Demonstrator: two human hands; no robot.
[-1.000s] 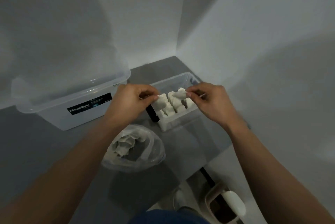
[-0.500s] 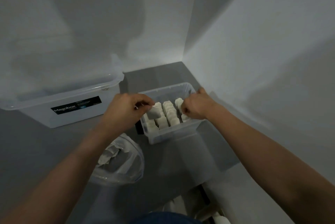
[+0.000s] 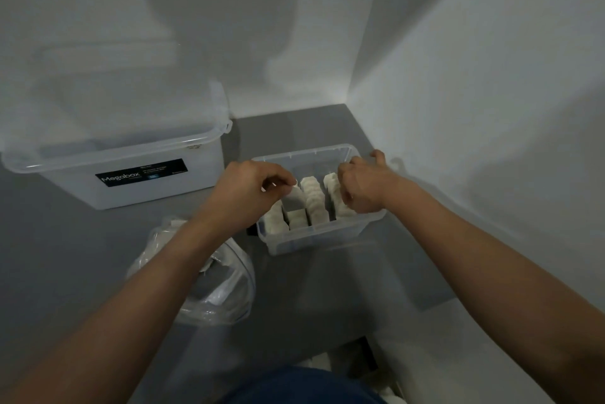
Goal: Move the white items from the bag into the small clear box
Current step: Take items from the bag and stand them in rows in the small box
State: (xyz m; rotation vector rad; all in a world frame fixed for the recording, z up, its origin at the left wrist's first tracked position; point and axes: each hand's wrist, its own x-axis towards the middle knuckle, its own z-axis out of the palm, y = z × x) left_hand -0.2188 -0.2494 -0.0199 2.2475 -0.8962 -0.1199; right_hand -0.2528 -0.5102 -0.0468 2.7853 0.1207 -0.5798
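The small clear box (image 3: 327, 238) stands on the grey surface near the wall corner, with several white items (image 3: 315, 199) packed upright in rows. My left hand (image 3: 248, 194) hovers over the box's left side and pinches one white item (image 3: 296, 195) above a gap in the second row. My right hand (image 3: 360, 189) is inside the box at its right side, fingers curled down onto the right-hand row of white items. The clear plastic bag (image 3: 222, 285) lies in front of the box under my left forearm, with white items inside.
A large clear lidded tub (image 3: 137, 174) with a black Megabox label stands to the left against the wall. White walls close in behind and to the right. The grey surface's front edge runs below the box, with dark clothing at the bottom of view.
Both hands moved from above the box down into it. The left hand has lowered its white item toward the rows; the right hand went from pinching an item to pressing into the right row.
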